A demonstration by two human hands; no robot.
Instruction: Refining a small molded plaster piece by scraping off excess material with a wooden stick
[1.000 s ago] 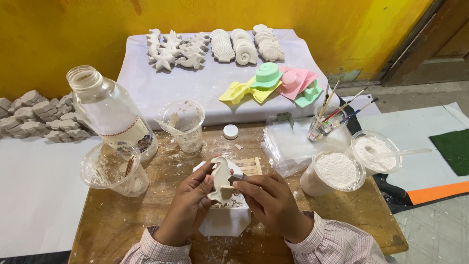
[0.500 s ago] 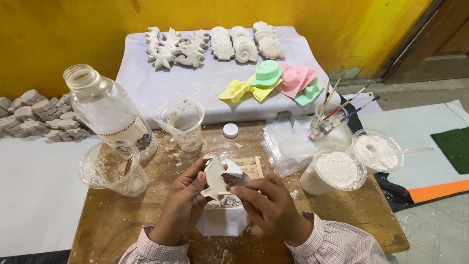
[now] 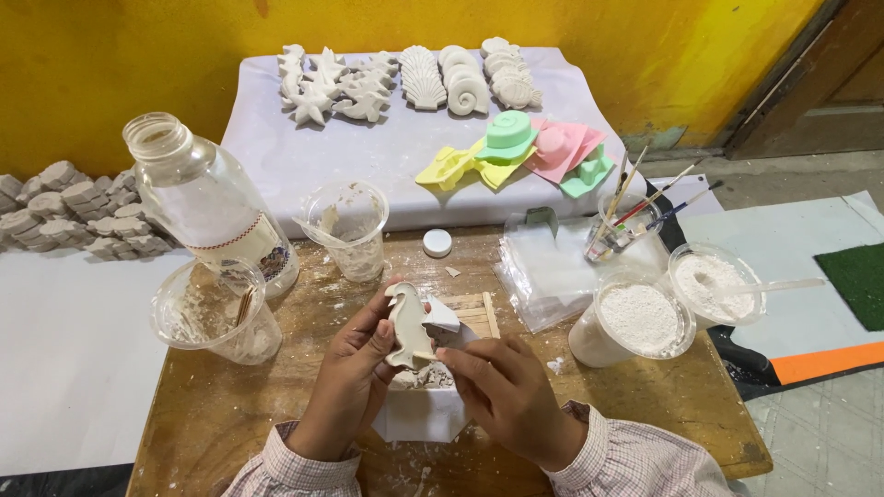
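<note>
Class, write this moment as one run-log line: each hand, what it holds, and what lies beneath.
left hand: holds seahorse cast | right hand: scraper against cast | below: white tray with crumbs | table

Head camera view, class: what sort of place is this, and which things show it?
Probably a small plaster-casting craft workspace. White shell and starfish casts lie in rows on a sheet, pastel plastic moulds sit beside them, clear cups of white powder stand on the dusty wooden table, and the left hand holds a white seahorse cast.
</note>
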